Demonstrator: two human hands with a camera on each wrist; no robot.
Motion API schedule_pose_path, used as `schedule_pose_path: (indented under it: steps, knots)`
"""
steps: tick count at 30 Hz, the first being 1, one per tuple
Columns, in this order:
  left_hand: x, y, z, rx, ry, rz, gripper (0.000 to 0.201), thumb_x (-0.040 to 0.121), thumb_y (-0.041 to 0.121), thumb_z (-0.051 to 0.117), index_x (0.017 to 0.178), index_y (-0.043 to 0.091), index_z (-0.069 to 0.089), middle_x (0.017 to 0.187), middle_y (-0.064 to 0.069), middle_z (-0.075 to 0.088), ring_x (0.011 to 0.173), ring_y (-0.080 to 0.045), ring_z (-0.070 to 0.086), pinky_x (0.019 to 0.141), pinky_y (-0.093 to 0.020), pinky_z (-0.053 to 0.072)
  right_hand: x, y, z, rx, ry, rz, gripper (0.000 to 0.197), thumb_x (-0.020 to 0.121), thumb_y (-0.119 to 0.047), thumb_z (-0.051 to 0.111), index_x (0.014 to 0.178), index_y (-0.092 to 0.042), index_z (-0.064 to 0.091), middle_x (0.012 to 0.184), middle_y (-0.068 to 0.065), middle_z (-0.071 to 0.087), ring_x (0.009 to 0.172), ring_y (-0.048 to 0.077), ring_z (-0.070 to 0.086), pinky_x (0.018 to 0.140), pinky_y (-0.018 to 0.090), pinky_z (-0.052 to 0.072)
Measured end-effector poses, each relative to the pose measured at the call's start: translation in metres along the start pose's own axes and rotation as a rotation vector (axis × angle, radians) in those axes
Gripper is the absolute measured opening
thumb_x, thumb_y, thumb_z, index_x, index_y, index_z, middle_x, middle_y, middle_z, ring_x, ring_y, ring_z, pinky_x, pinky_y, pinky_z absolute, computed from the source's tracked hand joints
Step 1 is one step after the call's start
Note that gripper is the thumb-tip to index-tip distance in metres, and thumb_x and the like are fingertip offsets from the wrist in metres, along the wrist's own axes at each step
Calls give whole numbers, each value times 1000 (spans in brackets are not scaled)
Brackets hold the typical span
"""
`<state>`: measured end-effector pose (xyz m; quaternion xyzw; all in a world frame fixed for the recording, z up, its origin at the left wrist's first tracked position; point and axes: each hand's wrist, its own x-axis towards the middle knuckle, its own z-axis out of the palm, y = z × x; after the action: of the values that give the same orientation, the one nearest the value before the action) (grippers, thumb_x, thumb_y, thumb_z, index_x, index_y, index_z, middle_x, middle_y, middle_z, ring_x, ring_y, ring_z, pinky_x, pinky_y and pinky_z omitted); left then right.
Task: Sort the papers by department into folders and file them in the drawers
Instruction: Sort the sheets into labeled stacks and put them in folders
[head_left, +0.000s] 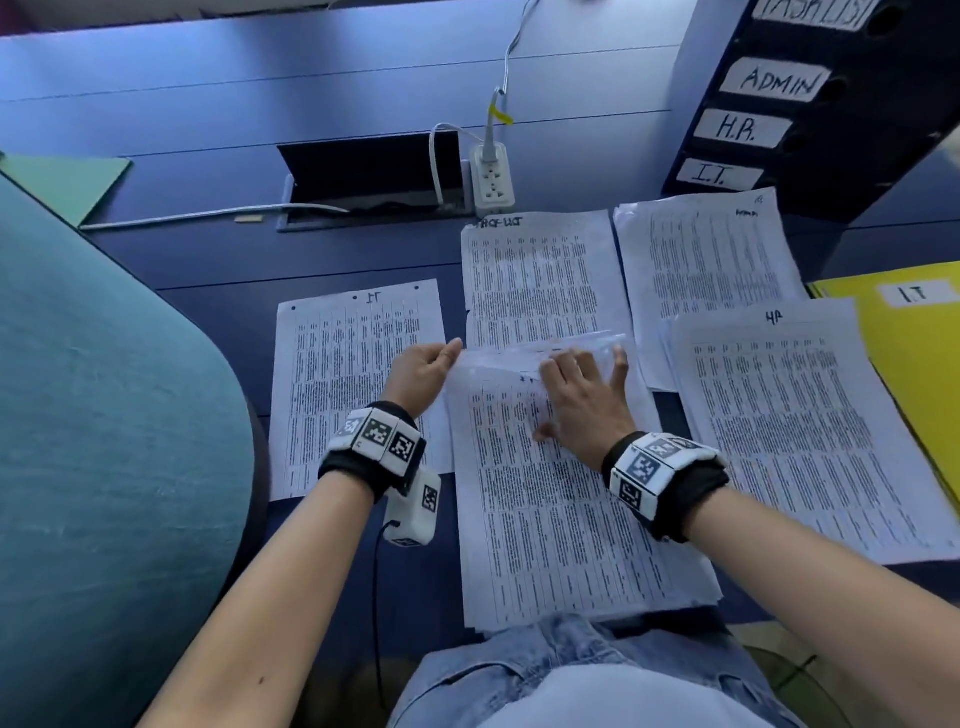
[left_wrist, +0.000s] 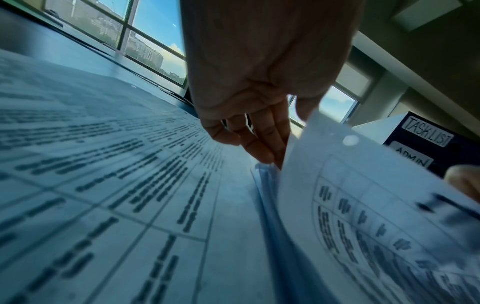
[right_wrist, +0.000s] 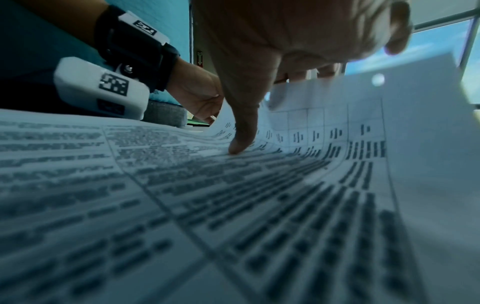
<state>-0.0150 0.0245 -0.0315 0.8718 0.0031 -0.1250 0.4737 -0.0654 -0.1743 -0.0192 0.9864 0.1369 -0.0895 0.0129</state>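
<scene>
The big paper stack (head_left: 566, 499) lies right in front of me, long side pointing away. My right hand (head_left: 579, 400) presses it flat, fingers spread, while my left hand (head_left: 421, 371) pinches the top sheet's (head_left: 519, 358) far left corner.

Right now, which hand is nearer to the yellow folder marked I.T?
Right. The right hand lies on the middle stack of papers, with only the H.R. pile between it and the yellow folder. The left hand pinches the lifted sheet's far-left corner, farther away.
</scene>
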Motion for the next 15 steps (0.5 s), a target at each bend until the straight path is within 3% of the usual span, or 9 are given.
schedule_pose_path:
  steps: [2,4,7,9,11,13,15]
  knots:
    - [0,-2,0,-31,-26,-20,41,95,29,47,82,-7,62,71,-10,56,65,-17,49,65,-26,41,-3,-2,6,-78,151,-44,59,50,-39,88,98,-16,63,103,1,64,109,24,57,104,61,17]
    - [-2,-1,0,-12,-38,-18,22,92,19,54,84,0,62,69,-5,56,63,-13,50,64,-21,42,-7,-5,12,-107,296,-105,45,36,-25,91,73,-17,67,75,-2,67,88,25,66,100,56,18]
    - [-3,-2,1,8,-16,-32,10,90,11,56,84,6,62,66,3,54,61,-6,48,59,-11,40,-12,-10,17,-56,409,-135,39,44,-15,87,76,-15,65,63,-3,65,69,23,67,99,52,17]
    - [-4,-1,4,-34,-23,-67,16,92,11,54,76,10,57,66,0,52,60,-9,48,58,-13,42,-14,-13,19,-8,429,-111,44,50,-15,86,87,-14,61,63,-3,65,59,19,66,98,49,19]
    - [-8,2,8,-204,-56,-116,25,94,8,49,69,12,49,68,-5,51,62,-16,49,59,-23,44,-14,-14,22,32,399,-84,64,49,-11,84,103,-12,50,71,0,65,57,19,65,95,45,21]
    - [-13,5,10,-346,-104,-115,28,96,7,44,69,12,47,70,-7,50,63,-18,48,58,-25,42,-12,-14,23,85,363,-55,89,43,-7,84,118,-11,37,92,9,62,64,23,66,91,42,22]
    - [-19,9,10,-386,-205,-80,28,98,8,39,74,8,53,71,-6,52,63,-14,50,60,-21,44,-8,-12,21,65,355,-3,108,34,-16,87,126,-13,32,112,11,45,77,26,63,88,42,28]
